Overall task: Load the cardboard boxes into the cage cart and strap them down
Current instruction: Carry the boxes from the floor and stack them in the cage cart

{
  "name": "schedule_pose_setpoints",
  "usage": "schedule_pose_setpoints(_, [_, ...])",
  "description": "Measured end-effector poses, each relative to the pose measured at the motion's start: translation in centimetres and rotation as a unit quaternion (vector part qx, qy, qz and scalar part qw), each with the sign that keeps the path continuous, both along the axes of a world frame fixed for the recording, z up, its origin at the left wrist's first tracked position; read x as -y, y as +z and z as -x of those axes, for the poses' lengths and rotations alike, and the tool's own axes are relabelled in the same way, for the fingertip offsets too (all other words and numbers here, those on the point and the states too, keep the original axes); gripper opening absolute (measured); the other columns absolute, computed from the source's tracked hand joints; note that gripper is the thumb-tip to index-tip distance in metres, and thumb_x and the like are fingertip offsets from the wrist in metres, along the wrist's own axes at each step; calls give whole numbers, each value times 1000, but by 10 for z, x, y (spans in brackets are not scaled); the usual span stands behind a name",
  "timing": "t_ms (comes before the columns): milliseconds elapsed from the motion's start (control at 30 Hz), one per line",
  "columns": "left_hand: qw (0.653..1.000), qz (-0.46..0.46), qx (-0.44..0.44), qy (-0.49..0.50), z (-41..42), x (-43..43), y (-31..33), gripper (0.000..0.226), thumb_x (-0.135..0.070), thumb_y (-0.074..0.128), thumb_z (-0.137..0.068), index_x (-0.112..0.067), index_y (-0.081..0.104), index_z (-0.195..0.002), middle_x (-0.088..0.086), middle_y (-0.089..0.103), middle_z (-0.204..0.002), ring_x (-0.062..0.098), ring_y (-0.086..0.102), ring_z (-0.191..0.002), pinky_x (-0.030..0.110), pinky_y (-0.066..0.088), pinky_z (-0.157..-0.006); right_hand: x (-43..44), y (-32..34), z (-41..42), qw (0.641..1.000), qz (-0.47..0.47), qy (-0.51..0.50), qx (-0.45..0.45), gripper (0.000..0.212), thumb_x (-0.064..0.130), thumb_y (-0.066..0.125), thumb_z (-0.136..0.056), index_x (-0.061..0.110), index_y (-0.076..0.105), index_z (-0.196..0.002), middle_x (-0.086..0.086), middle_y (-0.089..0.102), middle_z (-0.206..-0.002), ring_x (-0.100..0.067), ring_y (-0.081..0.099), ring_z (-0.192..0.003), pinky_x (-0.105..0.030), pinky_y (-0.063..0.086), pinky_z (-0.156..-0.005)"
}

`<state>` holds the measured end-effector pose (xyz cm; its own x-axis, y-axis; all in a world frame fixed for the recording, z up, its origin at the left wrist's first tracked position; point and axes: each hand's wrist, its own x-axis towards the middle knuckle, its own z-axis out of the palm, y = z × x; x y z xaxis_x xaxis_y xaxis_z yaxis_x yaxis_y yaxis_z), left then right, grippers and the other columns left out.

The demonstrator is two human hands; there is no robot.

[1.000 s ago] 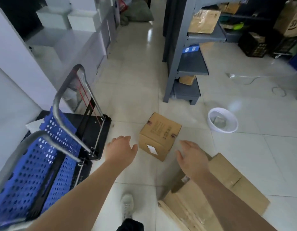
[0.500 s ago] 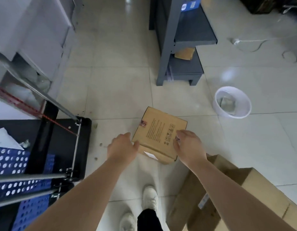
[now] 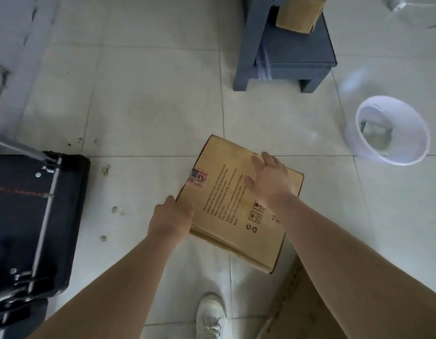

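The right hand [image 3: 270,184] now lies flat on top of the cardboard box [image 3: 224,192], fingers spread, no longer at its side. The left hand [image 3: 171,221] still touches the box's left edge. Its fingers are hidden, so I cannot tell its grip.

Pale glossy floor tiles [image 3: 150,106] with thin grey joints fill the view. At the far side of the floor, right of centre, stands the bottom of a dark grey shelf unit [image 3: 292,57], its low tier and square legs resting on the tiles. Near the floor's right side, well apart from the shelves, sits a round white tub [image 3: 383,108] with its mouth tipped toward the viewer; something greyish [image 3: 376,133] lies inside, too blurred to name. A few small specks of dirt [image 3: 103,238] dot the tiles left of centre. A white lace-up shoe [image 3: 210,316] stands at the near edge.
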<state>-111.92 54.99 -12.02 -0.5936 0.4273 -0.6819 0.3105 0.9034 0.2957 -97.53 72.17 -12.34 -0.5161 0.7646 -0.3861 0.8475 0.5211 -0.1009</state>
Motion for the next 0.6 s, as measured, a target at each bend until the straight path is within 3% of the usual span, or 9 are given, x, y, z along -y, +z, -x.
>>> schedule_pose_setpoints(100, [999, 15, 6, 40, 5, 0, -30, 45, -47, 35, -97, -9, 47, -117, 11, 55, -105, 18, 46, -69, 31, 37, -57, -18, -22, 11, 1000, 19, -11, 9, 70, 47, 46, -93, 13, 21, -149, -6, 12, -159, -26, 12, -145, -41, 13, -117])
schedule_pose_setpoints(200, [993, -9, 56, 106, 5, 3, -48, 50, -50, 35, -97, -9, 48, -124, 10, 57, -109, 28, 56, -88, 41, 54, -78, -27, -33, 21, 999, 49, -6, -1, 76, 50, 51, -89, 24, 13, -149, -8, 23, -154, -28, 20, -142, -45, 15, -116])
schedule_pose_setpoints(267, [984, -37, 70, 158, 4, 2, -54, 49, -49, 37, -97, -7, 54, -118, 5, 56, -95, 31, 57, -92, 43, 54, -84, -30, -35, 27, 998, 55, -14, -16, 75, 53, 55, -84, 24, 20, -145, -10, 38, -143, -32, 33, -133, -47, 22, -112])
schedule_pose_setpoints(433, [989, -68, 6, 132, 16, -2, -42, 40, -44, 38, -97, -10, 59, -98, 5, 59, -86, 29, 57, -84, 32, 41, -69, -32, -20, 34, 989, 105, -93, -36, 75, 58, 66, -75, 21, 37, -134, -7, 47, -125, -30, 42, -118, -47, 40, -99])
schedule_pose_setpoints(600, [985, -117, -49, 116, 47, -4, -2, 35, -42, 38, -96, -14, 54, -82, 3, 57, -74, 27, 54, -75, 31, 36, -57, -23, 8, 55, 953, 166, -197, -160, 65, 51, 70, -74, 23, 41, -126, -3, 49, -116, -29, 50, -109, -47, 50, -87])
